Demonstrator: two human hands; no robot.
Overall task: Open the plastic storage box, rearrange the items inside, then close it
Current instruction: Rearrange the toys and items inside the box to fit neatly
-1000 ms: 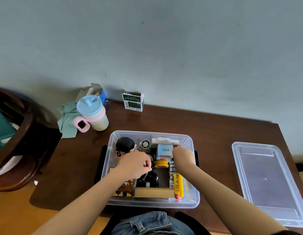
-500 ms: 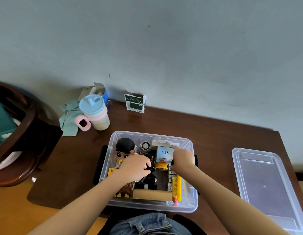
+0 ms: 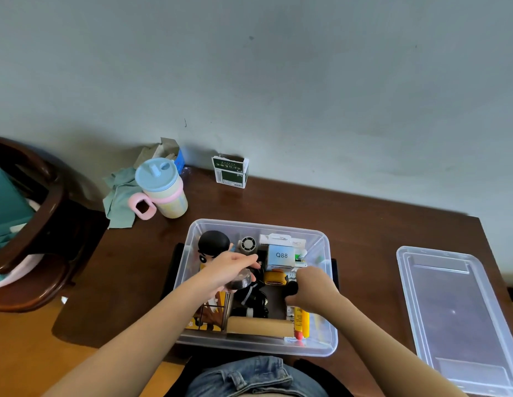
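Your plastic storage box (image 3: 329,346) sits open on the dark wooden table (image 3: 364,213), right in front of you at the near edge; its clear lid (image 3: 456,316) lies flat on the table well apart to your right.

Your left hand (image 3: 229,272) hovers over the left half of the box, fingers curled round a small dark roundish object (image 3: 240,280), which sits under your fingertips and against the palm; what that object is you cannot tell, since it is blurred. Your right hand (image 3: 312,287) is over the right half, fingers curled and closed on a small black object (image 3: 291,288) that shows at the thumb side of the fist; most of it is hidden by the hand.

Inside the box: a black-haired figurine (image 3: 213,245) in the far left corner; a small round fan (image 3: 247,244) beside it; a pale blue carton marked Q88 (image 3: 281,255) at the far middle; a yellow tape roll (image 3: 274,277) between your two hands; a tan cardboard tube (image 3: 259,326) along the near wall; a yellow tube (image 3: 301,322) just below your right hand.

Beyond the box stand a lidded cup with a pink handle (image 3: 162,191), a green cloth (image 3: 117,199) beside it, and a small green and white packet (image 3: 230,171) against the wall.
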